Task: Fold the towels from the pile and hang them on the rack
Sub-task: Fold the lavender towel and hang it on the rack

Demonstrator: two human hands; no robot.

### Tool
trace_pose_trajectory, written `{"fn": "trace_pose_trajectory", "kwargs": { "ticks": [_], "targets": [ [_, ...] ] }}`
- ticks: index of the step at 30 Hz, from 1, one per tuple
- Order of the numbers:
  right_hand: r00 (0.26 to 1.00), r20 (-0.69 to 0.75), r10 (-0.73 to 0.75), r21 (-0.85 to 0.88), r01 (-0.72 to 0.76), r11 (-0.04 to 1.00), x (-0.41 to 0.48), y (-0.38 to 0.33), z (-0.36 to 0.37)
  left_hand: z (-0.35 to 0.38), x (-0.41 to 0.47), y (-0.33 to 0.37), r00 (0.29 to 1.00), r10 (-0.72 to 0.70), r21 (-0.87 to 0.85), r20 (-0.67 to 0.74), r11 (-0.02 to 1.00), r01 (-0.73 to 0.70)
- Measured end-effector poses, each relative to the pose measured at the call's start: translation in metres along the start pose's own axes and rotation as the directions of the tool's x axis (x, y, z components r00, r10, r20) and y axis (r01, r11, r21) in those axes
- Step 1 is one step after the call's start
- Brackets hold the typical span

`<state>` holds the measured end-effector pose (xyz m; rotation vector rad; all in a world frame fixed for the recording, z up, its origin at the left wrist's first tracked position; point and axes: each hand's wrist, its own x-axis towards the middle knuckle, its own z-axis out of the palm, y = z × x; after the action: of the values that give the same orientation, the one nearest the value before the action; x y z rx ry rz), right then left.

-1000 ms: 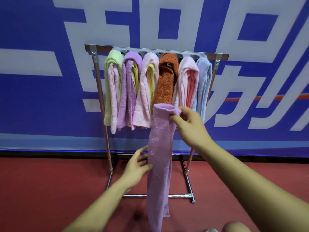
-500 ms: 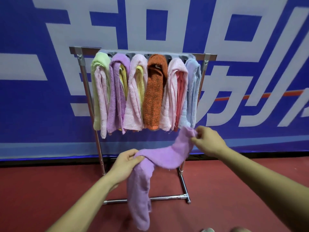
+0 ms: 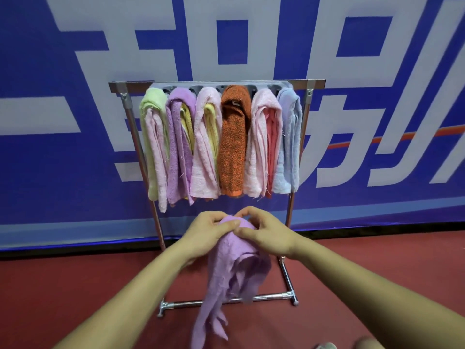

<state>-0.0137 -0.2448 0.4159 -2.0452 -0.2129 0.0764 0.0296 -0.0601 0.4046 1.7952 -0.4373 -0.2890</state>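
Floor: a red floor (image 3: 75, 285) lay under both forearms, nearest the viewer.
Held towel: a lilac towel (image 3: 234, 273) hung bunched from the two hands, in front of the rack and below the hung row. Its loose ends trailed down in uneven points toward the near floor.
Left hand: the left hand (image 3: 208, 235) gripped the left side of the towel's top, fingers curled over the cloth and thumb laid on top.
Right hand: the right hand (image 3: 266, 235) pinched the right side of the same top edge, its thumb meeting the left thumb over the fold.
Rack: a metal rack (image 3: 118, 85) stood just beyond the hands on the floor. Its low crossbar passed behind the hanging towel.
Hung towels: six bundles were draped side by side over the top rail. From left to right they were a green towel (image 3: 153, 102), a purple towel (image 3: 181, 102), a pink towel (image 3: 208, 102), an orange towel (image 3: 235, 137), a second pink towel (image 3: 264, 109) and a pale blue towel (image 3: 289, 137). Several had another coloured towel tucked inside.
Banner: a blue banner (image 3: 50, 172) with large white characters covered the far wall.
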Motion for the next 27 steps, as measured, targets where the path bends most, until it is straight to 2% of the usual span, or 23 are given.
{"fn": "trace_pose_trajectory", "kwargs": {
  "ticks": [4, 6, 11, 15, 18, 21, 24, 25, 27],
  "targets": [
    [0.997, 0.080, -0.001, -0.200, 0.017, 0.980, 0.004, -0.003, -0.004, -0.005, -0.010, -0.011, 1.000, -0.014, -0.083, -0.022, 0.996, 0.012],
    [0.996, 0.085, -0.036, -0.215, 0.054, 0.975, 0.003, -0.004, -0.007, -0.007, -0.013, -0.016, 1.000, 0.011, -0.087, 0.011, 0.996, -0.010],
    [0.991, -0.017, -0.131, -0.082, 0.129, 0.988, 0.005, -0.017, -0.021, 0.001, -0.019, -0.022, 0.998, 0.020, -0.144, 0.054, 0.990, -0.012],
    [0.985, -0.154, -0.084, 0.102, 0.100, 0.990, 0.007, -0.032, -0.047, 0.006, -0.024, -0.031, 0.999, 0.001, -0.158, 0.051, 0.987, 0.007],
    [0.977, -0.214, -0.012, 0.111, 0.037, 0.993, 0.005, -0.026, -0.070, 0.003, -0.021, -0.031, 1.000, 0.017, -0.140, 0.025, 0.990, -0.013],
    [0.985, -0.162, 0.060, 0.006, -0.060, 0.998, -0.002, -0.008, -0.084, -0.002, -0.013, -0.019, 0.998, 0.049, -0.134, -0.031, 0.990, -0.052],
    [0.982, -0.014, 0.189, -0.137, -0.189, 0.972, -0.009, 0.022, -0.080, 0.000, -0.002, -0.005, 0.994, 0.100, -0.093, -0.046, 0.990, -0.104],
    [0.977, 0.031, 0.209, -0.142, -0.203, 0.969, -0.012, 0.033, -0.075, 0.004, 0.003, 0.000, 0.993, 0.109, -0.076, -0.033, 0.991, -0.111],
    [0.985, 0.071, 0.160, -0.059, -0.156, 0.986, -0.015, 0.045, -0.061, 0.014, 0.009, 0.004, 0.994, 0.113, -0.029, -0.008, 0.993, -0.113]
  ]
}}
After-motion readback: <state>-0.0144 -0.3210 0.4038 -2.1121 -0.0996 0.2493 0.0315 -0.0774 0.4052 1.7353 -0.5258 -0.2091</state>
